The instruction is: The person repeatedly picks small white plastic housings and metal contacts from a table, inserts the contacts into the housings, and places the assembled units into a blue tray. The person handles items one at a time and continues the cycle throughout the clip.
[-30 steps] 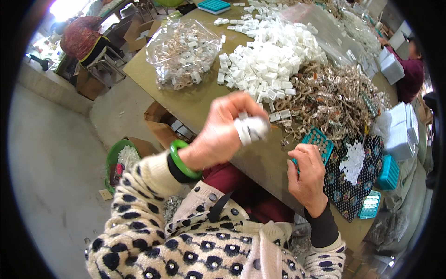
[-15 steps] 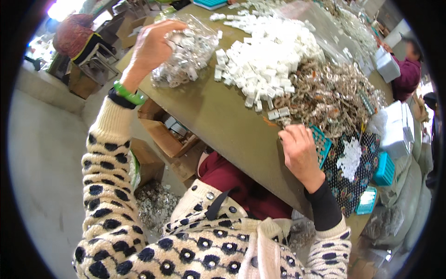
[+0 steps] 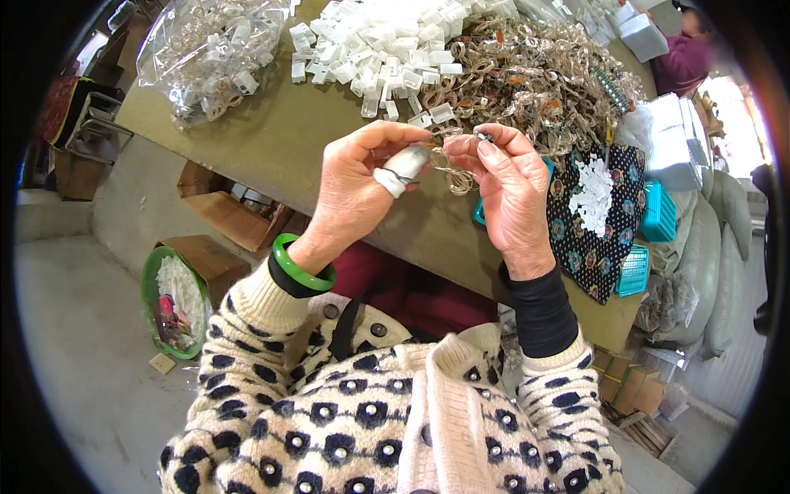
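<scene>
My left hand [image 3: 354, 185], its thumb wrapped in white, is closed on a small coil of thin clear cord [image 3: 458, 179] above the table's near edge. Close beside it, my right hand [image 3: 520, 202] pinches a small dark and silvery piece [image 3: 484, 137] between thumb and forefinger. The fingertips of both hands nearly meet at the coil. Just beyond them lies a large tangled heap of similar clear coils [image 3: 543, 90]. Small white plastic boxes [image 3: 370, 53] form a pile to its left. A teal tray [image 3: 478, 212] is partly hidden behind my right hand.
At the table's far left lies a clear bag [image 3: 214, 62] of boxes and coils. To the right, a dark patterned cloth [image 3: 568, 239] bears white bits [image 3: 592, 198], with teal baskets [image 3: 658, 212] beside it. A green basin [image 3: 152, 300] stands on the floor. A person [image 3: 687, 58] sits far right.
My left hand has left the clear bag and come to the middle, where it now holds the coil. My right hand has lifted from the teal tray with a small piece. My view has shifted.
</scene>
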The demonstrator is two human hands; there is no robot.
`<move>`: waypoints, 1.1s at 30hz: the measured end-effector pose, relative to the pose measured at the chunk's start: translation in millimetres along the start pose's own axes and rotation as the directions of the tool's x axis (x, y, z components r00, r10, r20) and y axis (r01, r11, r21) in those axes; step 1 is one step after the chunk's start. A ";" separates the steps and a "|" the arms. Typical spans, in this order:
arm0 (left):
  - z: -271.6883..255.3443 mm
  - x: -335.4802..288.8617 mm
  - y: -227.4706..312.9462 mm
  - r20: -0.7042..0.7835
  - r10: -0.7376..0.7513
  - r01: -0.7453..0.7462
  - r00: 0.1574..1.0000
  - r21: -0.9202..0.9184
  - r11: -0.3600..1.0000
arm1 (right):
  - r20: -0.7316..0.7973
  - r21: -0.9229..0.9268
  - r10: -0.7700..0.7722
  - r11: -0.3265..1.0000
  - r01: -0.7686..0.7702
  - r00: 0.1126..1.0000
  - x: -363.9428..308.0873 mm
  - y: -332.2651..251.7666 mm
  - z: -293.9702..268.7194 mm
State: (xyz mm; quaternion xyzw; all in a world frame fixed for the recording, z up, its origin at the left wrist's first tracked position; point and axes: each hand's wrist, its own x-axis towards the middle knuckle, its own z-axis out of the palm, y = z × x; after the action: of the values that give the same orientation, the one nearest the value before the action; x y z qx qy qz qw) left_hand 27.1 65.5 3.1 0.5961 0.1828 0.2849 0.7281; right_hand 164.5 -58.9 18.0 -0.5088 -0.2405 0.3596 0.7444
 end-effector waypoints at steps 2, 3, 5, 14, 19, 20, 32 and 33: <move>7.1 1.4 -4.1 0.037 0.122 -0.126 0.992 0.118 0.985 | -0.018 -0.076 -0.048 0.996 0.047 0.999 -3.7 1.5 4.7; 9.7 1.8 -6.2 0.056 0.185 -0.192 0.981 0.172 0.966 | -0.023 -0.186 -0.082 0.980 0.076 0.996 -6.7 1.8 7.2; 13.4 0.4 -10.1 0.075 0.146 -0.157 0.986 0.165 0.974 | -0.016 -0.392 -0.147 0.911 0.129 0.989 -14.2 2.6 12.2; 21.0 -14.0 -1.3 -0.028 0.056 -0.053 0.998 0.114 0.992 | -0.061 -0.334 -0.153 0.934 0.125 0.986 -26.4 1.4 15.0; 18.6 -6.7 8.6 0.108 0.079 -0.096 0.991 0.158 0.983 | 0.111 -0.682 -0.304 0.669 0.295 0.946 -30.3 2.8 11.5; 17.9 -5.4 9.4 0.129 0.065 -0.086 0.989 0.160 0.983 | 0.145 -0.742 -0.331 0.587 0.324 0.933 -31.6 1.9 10.3; 22.2 -15.1 -3.6 0.159 -0.156 0.189 0.975 -0.216 0.958 | 0.118 -0.704 -0.225 0.668 0.241 0.967 -43.1 -11.7 -1.9; 23.7 -17.9 -6.4 0.147 -0.176 0.213 0.973 -0.298 0.930 | 0.127 -0.720 -0.259 0.640 0.269 0.958 -44.7 -10.6 -2.6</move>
State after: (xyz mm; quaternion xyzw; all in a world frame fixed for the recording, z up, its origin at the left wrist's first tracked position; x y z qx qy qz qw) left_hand 28.9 35.3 0.9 0.4683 0.1502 0.2008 0.8472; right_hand 141.5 -97.7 27.2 -0.7201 -0.4398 0.1245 0.5221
